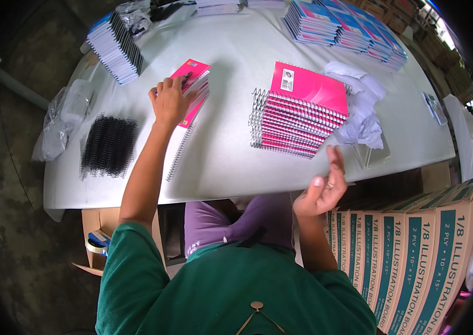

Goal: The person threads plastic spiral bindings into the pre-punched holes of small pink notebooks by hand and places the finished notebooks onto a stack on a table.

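My left hand (170, 101) reaches over a small stack of pink notebooks (194, 67), its fingers curled down around a small dark tool (186, 76). The tool's kind is mostly hidden by the fingers. A loose silver spiral coil (181, 152) stretches from the lower end of that stack toward the table's front edge. Palm up and fingers apart, my right hand (325, 187) hovers over the front edge, holding nothing. Just beyond it stands a taller pile of pink spiral notebooks (303, 120), with silver coil ends sticking out on its left.
A bundle of black coils (109, 146) lies at left, beside clear plastic wrap (69, 111). Blue notebooks are piled at far left (114, 47) and far right (342, 28). Crumpled white material (359, 106) touches the pink pile. Cardboard boxes (415, 251) stand right of me.
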A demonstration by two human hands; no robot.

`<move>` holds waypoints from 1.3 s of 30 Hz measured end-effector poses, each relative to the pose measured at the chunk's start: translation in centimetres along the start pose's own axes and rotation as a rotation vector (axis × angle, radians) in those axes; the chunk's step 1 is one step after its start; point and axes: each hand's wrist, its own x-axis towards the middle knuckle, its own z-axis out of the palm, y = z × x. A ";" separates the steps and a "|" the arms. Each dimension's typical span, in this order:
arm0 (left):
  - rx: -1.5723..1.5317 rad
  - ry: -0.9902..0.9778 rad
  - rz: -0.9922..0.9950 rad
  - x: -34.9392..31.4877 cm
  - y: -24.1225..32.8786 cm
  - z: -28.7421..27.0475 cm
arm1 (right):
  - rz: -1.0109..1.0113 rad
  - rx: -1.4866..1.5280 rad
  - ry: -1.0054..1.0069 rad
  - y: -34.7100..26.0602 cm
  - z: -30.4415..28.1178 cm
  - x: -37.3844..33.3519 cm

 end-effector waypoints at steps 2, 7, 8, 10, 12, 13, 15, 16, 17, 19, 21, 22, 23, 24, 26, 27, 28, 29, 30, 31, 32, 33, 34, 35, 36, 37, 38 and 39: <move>-0.048 0.102 -0.025 0.3 -1.5 0.1 | 0.072 0.073 -0.118 -0.7 0.3 -1.3; -0.098 -0.021 -0.024 0.5 -3.7 0.2 | 0.318 0.123 -0.410 -1.0 1.5 -4.2; -0.204 0.061 0.023 0.3 -4.1 0.4 | 0.332 0.085 -0.453 -0.7 1.6 -4.7; -0.362 0.285 -0.191 1.3 -6.3 1.8 | 0.376 0.036 -0.497 0.1 1.8 -5.9; -0.426 0.413 -0.416 2.5 -8.8 2.6 | 0.443 0.008 -0.501 0.8 1.9 -7.0; -0.420 0.306 -0.556 2.9 -10.3 3.4 | 0.392 -0.051 -0.518 1.1 2.1 -7.5; -0.298 0.052 -0.664 3.1 -12.5 5.1 | 0.278 -0.160 -0.548 1.3 2.7 -7.8; -0.200 -0.085 -0.598 2.9 -12.3 5.8 | 0.217 -0.224 -0.532 1.2 2.9 -7.7; -0.100 -0.220 -0.528 2.8 -12.2 6.3 | 0.174 -0.264 -0.534 1.3 2.8 -7.8; -0.116 -0.309 -0.467 4.4 -13.5 6.8 | 0.091 -0.334 -0.538 1.7 2.8 -8.5; -0.373 -0.173 -0.549 6.3 -17.2 7.5 | 0.032 -0.352 -0.538 1.6 3.3 -8.6; -0.684 -0.230 -0.591 6.9 -15.5 6.8 | 0.029 -0.384 -0.536 1.7 3.2 -8.5; -0.994 -0.286 -0.632 7.6 -13.2 5.4 | 0.024 -0.413 -0.534 1.6 3.0 -8.5; -1.015 -0.412 -0.601 7.4 -12.5 5.3 | 0.039 -0.407 -0.536 1.5 3.1 -8.6; -0.957 -0.647 -0.401 6.7 -9.3 2.8 | 0.071 -0.409 -0.531 1.6 3.3 -8.7; -1.047 -0.702 -0.419 6.7 -8.7 3.1 | 0.140 -0.361 -0.530 1.4 3.5 -8.4; -1.131 -0.743 -0.451 6.3 -9.0 2.8 | 0.208 -0.293 -0.531 0.8 4.0 -7.9; -1.216 -0.805 -0.468 6.2 -8.4 3.0 | 0.286 -0.245 -0.525 0.2 4.3 -7.6; -1.246 -0.827 -0.488 6.0 -7.8 3.0 | 0.368 -0.110 -0.615 -0.2 4.8 -7.5; -1.211 -0.843 -0.484 5.7 -6.9 2.6 | 0.312 -0.035 -0.767 -0.7 5.7 -7.5; -1.174 -0.855 -0.482 5.1 -6.1 1.9 | 0.253 0.047 -0.917 -1.5 7.0 -7.5; -1.137 -0.866 -0.480 4.6 -5.6 1.5 | 0.115 0.067 -0.979 -2.3 8.6 -7.6; -1.077 -0.816 -0.443 3.9 -5.5 2.2 | -0.029 0.091 -1.038 -3.1 10.2 -7.9; -1.094 -0.802 -0.392 2.4 -3.3 0.5 | -0.031 0.041 -1.061 -3.4 11.3 -8.5; -1.103 -0.790 -0.374 1.4 -2.0 1.1 | -0.032 -0.010 -1.084 -3.6 12.2 -9.3; -1.110 -0.761 -0.365 0.4 -1.4 1.3 | -0.045 -0.049 -1.107 -3.7 12.8 -9.8; -1.172 -0.768 -0.358 -0.7 -0.1 1.1 | -0.078 -0.075 -1.113 -3.8 12.8 -10.0; -1.233 -0.776 -0.350 -1.7 1.4 1.0 | -0.098 -0.045 -1.140 -3.7 12.9 -10.4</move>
